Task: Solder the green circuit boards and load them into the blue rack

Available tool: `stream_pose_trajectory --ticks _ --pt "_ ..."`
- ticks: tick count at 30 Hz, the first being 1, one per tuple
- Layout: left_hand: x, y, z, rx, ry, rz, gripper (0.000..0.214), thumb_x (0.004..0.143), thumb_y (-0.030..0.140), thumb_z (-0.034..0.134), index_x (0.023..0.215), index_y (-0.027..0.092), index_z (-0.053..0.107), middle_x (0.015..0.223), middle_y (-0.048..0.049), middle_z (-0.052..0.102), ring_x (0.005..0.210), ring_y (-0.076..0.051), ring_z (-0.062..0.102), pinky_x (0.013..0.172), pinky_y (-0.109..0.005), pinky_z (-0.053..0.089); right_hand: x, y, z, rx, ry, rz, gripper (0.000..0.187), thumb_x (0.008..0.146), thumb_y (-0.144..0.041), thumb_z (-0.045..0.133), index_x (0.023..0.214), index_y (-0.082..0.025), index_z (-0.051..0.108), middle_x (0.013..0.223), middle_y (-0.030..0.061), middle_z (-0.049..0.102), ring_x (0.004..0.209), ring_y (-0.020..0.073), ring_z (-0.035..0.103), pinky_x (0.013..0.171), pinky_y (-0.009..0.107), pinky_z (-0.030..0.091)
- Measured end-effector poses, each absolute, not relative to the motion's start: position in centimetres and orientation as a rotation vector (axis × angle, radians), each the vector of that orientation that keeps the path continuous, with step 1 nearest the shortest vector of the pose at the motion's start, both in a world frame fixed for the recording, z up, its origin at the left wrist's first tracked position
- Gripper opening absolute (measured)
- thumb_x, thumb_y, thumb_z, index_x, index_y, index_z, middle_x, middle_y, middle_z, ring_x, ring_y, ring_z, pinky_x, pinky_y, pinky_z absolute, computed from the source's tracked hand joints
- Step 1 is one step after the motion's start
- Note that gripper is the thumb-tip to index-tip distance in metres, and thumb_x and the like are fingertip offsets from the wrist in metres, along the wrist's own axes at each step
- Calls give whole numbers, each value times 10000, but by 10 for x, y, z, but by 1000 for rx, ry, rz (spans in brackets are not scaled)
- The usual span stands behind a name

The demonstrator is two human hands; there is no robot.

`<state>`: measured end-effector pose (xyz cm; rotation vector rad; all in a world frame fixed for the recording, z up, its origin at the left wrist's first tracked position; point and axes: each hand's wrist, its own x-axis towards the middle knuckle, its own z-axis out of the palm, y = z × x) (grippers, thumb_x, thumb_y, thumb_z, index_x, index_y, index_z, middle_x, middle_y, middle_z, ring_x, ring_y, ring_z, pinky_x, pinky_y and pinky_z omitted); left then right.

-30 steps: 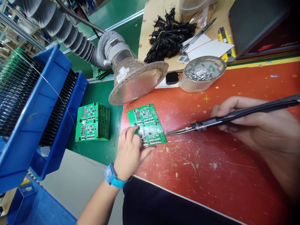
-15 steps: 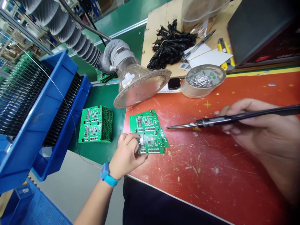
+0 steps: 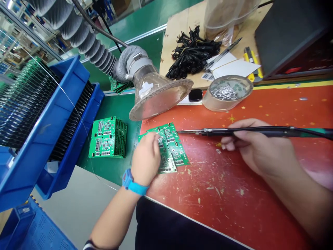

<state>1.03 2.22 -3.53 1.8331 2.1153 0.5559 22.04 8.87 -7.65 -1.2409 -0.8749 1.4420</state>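
Observation:
My left hand (image 3: 146, 158), with a blue watch on its wrist, is closed over the left side of a green circuit board (image 3: 168, 163). Its fingertips are hidden behind the hand. That board lies slanted over a second circuit board (image 3: 179, 150), whose right part shows beneath it. My right hand (image 3: 260, 149) grips a soldering iron (image 3: 221, 132) by its black handle, held nearly level. The iron's tip points left, at the right edge of the boards; whether it touches cannot be made out. A thin wire (image 3: 87, 133) runs down from the upper left toward my left wrist.
A stack of circuit boards (image 3: 104, 139) stands left, beside blue bins (image 3: 49, 128) full of boards. The fume hood (image 3: 156, 90) hangs behind my left hand. Behind are a round tub (image 3: 208, 102) of metal bits, black cable bundles (image 3: 187, 59), a yellow cutter (image 3: 251, 62) and a dark box (image 3: 291, 38).
The upper board has shifted left and turned over the lower one, along with my left hand. My right hand has moved left, bringing the iron's tip to the boards' edge.

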Motion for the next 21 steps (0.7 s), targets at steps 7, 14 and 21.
stream_pose_trajectory --ticks 7,14,21 --pt "29 58 -49 2028 2408 134 266 886 257 422 924 172 671 815 -78 501 620 -166 551 516 -268 428 215 85 -87 -1236 -899 1448 154 615 -251 639 730 -204 547 529 -27 632 428 118 570 454 261 476" --pt "30 69 -53 2048 2318 184 268 889 220 421 872 143 677 784 -71 500 671 -167 554 593 -274 460 214 84 -86 -1224 -948 1468 227 623 -336 678 769 -207 562 579 -23 656 460 116 591 495 265 503" --pt "32 73 -57 2043 2314 187 281 884 201 406 826 130 671 774 -80 499 649 -173 545 572 -287 460 216 84 -92 -1228 -1042 1468 236 671 -383 668 798 -213 564 625 -21 669 504 119 612 538 270 514"
